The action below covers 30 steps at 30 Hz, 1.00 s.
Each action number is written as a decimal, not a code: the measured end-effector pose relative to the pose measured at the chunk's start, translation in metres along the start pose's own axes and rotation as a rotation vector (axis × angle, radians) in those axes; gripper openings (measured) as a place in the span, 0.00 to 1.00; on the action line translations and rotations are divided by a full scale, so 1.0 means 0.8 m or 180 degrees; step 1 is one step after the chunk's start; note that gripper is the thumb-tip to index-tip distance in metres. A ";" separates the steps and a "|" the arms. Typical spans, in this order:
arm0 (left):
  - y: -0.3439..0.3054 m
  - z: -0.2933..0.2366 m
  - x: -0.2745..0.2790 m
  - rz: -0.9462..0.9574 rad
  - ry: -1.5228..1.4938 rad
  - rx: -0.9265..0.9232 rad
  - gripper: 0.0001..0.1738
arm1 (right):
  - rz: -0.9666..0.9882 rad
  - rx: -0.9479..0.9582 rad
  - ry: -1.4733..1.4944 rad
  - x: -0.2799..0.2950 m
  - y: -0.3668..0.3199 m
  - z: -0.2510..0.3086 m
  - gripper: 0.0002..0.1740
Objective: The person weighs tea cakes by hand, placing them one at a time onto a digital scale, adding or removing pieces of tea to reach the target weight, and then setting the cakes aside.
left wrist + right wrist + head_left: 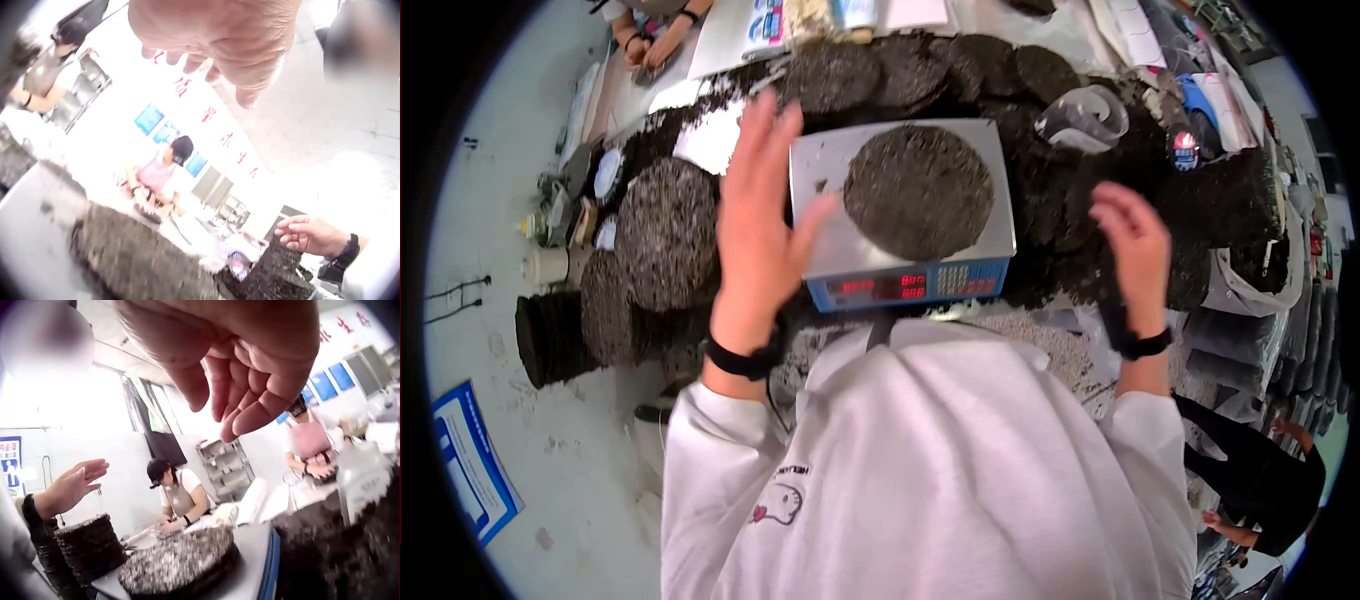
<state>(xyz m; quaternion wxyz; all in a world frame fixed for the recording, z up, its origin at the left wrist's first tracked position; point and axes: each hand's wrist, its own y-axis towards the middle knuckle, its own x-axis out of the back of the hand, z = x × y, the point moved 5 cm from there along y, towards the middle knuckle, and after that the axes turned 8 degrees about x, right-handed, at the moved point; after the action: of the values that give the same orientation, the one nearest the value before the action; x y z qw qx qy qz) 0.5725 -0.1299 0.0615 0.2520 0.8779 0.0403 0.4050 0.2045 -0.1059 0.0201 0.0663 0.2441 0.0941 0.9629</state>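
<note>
A round, dark pressed cake [918,192] of coarse material lies flat on the steel pan of a blue digital scale [908,288] with lit red digits. To its left, my left hand [760,200] is raised with fingers straight and thumb spread, holding nothing. My right hand [1135,240] hovers right of the scale over dark loose material, its fingers loosely bent around nothing. In the right wrist view the cake [178,559] shows a thick, rough edge, with the right hand [231,369] above it. The left wrist view shows the left palm [219,37] well over the cake [144,256].
Stacked dark cakes [665,235] stand left of the scale, and more cakes [835,75] lie behind it. A clear plastic scoop-like container [1085,118] sits on the dark heap at right. Other people work across the table; a person in black [1260,480] stands at far right.
</note>
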 end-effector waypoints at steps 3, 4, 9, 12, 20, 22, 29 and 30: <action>0.039 -0.031 0.043 -0.0235 -0.0149 -0.0580 0.33 | -0.0383 0.0363 0.0469 0.016 0.031 0.062 0.15; 0.046 -0.042 0.042 -0.0210 -0.0037 -0.0784 0.32 | -0.0495 0.0412 0.0608 0.019 0.037 0.073 0.16; 0.028 -0.034 -0.037 0.0382 -0.0068 -0.0626 0.30 | -0.0446 -0.0036 0.1737 -0.016 0.030 0.009 0.17; -0.008 -0.002 -0.105 0.0929 0.0012 -0.0354 0.31 | -0.0299 -0.0858 0.1765 -0.063 -0.005 -0.061 0.19; -0.091 0.061 -0.196 0.1734 0.0786 -0.0262 0.36 | 0.0154 -0.2161 0.2004 -0.190 -0.058 -0.140 0.28; -0.091 0.058 -0.196 0.1747 0.0754 -0.0226 0.37 | 0.0599 -0.1772 0.1058 -0.206 -0.046 -0.164 0.26; -0.087 0.056 -0.197 0.1742 0.0803 -0.0104 0.36 | 0.0473 -0.0974 -0.1085 -0.204 -0.015 -0.118 0.23; -0.087 0.057 -0.197 0.1709 0.0801 -0.0097 0.36 | 0.0472 -0.0970 -0.1102 -0.205 -0.012 -0.123 0.23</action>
<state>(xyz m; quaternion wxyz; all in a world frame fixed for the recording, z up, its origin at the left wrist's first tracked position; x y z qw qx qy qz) 0.5098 -0.1315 -0.1052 0.1420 0.7962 -0.1685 0.5635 0.3007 -0.1396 -0.1419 0.0467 0.3989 -0.0832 0.9120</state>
